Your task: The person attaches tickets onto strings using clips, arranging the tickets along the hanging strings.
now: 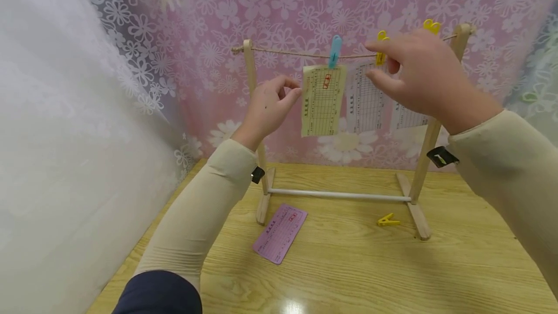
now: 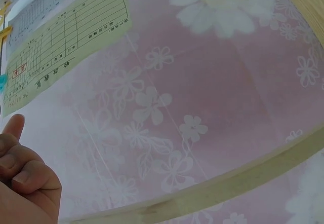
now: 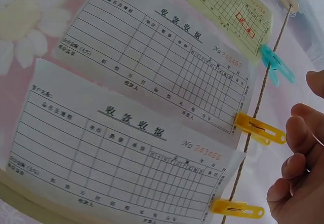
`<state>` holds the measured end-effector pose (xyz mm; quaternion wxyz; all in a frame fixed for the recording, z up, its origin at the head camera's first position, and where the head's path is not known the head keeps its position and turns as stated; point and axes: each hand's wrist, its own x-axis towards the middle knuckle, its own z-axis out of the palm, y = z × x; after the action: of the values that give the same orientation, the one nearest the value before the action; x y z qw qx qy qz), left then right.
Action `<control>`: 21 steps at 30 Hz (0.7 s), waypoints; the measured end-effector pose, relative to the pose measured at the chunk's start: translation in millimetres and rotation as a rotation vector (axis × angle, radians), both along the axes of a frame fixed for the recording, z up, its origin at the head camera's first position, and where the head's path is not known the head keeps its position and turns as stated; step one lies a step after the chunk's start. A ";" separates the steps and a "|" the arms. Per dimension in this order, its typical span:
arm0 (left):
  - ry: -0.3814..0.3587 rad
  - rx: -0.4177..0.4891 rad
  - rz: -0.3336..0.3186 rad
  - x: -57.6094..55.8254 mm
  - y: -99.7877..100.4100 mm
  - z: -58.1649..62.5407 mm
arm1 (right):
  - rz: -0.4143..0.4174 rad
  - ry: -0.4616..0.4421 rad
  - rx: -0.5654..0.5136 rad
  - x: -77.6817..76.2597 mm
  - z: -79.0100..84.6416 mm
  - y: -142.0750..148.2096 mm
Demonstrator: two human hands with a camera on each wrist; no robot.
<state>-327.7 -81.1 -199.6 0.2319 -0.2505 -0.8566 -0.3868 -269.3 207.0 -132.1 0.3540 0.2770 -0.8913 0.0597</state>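
A yellow receipt slip [image 1: 323, 103] hangs from a twine line [image 1: 292, 54], held by a blue clothespin [image 1: 334, 52]. My left hand [image 1: 272, 105] is just left of that slip, fingers bent and apparently holding nothing; in the left wrist view a fingertip [image 2: 16, 126] lies close to the slip's corner. Two white receipt slips [image 3: 147, 64] hang farther right from yellow clothespins [image 3: 259, 128]. My right hand [image 1: 420, 71] is raised in front of them, thumb and forefinger spread with nothing between, near the middle clothespin.
The twine runs between the posts of a wooden stand [image 1: 420, 164] with a white crossbar [image 1: 340, 195]. On the wooden table [image 1: 348, 265] lie a pink receipt slip [image 1: 281, 233] and a loose yellow clothespin [image 1: 388, 220]. A floral curtain [image 1: 279, 8] hangs behind.
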 end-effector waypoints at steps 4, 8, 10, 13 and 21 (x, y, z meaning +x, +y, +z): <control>-0.022 -0.032 -0.001 2.8 -2.6 -4.2 | 0.006 -0.025 -0.017 3.5 -8.5 7.3; -0.045 -0.063 0.001 6.3 -5.3 -8.6 | -0.001 -0.071 -0.030 7.0 -17.6 16.9; -0.055 -0.065 -0.002 7.8 -7.3 -11.2 | -0.011 -0.099 -0.033 8.3 -22.3 21.4; -0.068 -0.053 -0.016 10.2 -10.8 -15.6 | -0.022 -0.120 -0.031 10.4 -30.4 27.4; -0.067 -0.090 -0.052 15.9 -18.8 -32.9 | -0.011 -0.122 0.002 17.6 -62.6 40.7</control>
<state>-311.8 -99.9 -232.5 0.1817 -0.2697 -0.8736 -0.3621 -251.7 247.7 -194.7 0.2990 0.2683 -0.9128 0.0737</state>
